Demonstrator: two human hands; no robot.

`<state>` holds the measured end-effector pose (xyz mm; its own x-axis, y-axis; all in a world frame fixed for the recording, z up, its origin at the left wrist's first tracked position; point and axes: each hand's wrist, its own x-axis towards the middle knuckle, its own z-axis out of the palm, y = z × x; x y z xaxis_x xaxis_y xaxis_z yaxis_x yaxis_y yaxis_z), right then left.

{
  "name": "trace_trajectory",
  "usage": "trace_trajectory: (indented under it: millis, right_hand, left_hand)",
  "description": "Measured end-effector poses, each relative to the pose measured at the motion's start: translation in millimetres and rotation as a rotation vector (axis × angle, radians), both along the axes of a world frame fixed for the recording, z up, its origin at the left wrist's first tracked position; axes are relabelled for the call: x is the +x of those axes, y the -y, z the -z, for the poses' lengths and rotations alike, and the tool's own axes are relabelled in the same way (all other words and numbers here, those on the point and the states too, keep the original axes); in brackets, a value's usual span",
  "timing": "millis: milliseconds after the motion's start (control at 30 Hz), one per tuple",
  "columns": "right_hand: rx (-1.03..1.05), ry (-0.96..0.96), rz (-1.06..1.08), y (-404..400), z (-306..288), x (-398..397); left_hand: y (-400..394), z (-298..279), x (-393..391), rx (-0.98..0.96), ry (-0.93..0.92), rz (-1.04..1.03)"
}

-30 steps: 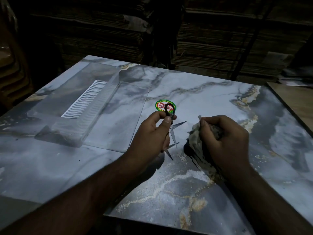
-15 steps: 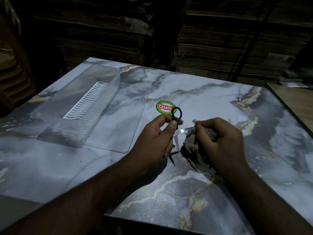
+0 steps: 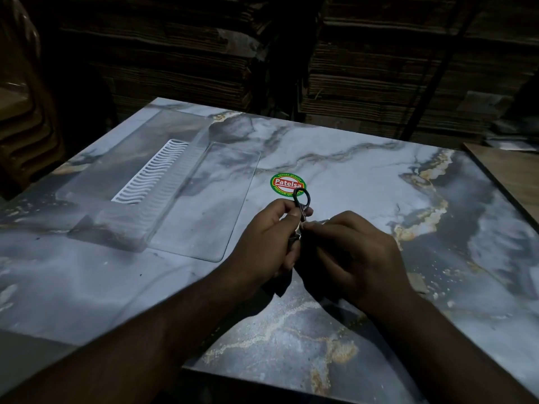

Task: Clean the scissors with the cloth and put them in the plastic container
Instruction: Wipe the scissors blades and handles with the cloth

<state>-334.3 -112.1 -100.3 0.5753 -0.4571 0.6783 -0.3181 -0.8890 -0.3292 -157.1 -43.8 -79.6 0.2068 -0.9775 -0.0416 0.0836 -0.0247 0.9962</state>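
Above the marble table [image 3: 364,182], the left hand [image 3: 262,243] pinches the scissors [image 3: 301,204] near the handle. Their long axis runs near-far, handle loop pointing away, blades hidden toward the person. The right hand [image 3: 350,252] grips the cloth [image 3: 280,282] against the blades. The plastic container [image 3: 131,211] lies well apart, nearer the left hand.

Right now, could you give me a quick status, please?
Left hand holds scissors. Right hand pinches blades; cloth barely visible. Plastic container holds no scissors; path clear.
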Motion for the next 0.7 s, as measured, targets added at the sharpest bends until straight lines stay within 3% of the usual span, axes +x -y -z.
trace_trajectory:
  millis: [267,500,700]
  right_hand:
    - [0.042,0.013,0.035,-3.5,0.6,7.7]
    - [-0.179,-0.035,-0.019,-2.5,4.1,4.8]
    - [-0.064,0.012,-0.005,-5.9,0.2,2.6]
  left_hand:
    - [-6.4,-0.4,-8.2,-0.022,0.05,0.013]
    - [-2.4,1.8,-4.8,0.008,0.142,-0.013]
    - [-0.3,1.1,-4.0,0.011,0.141,-0.022]
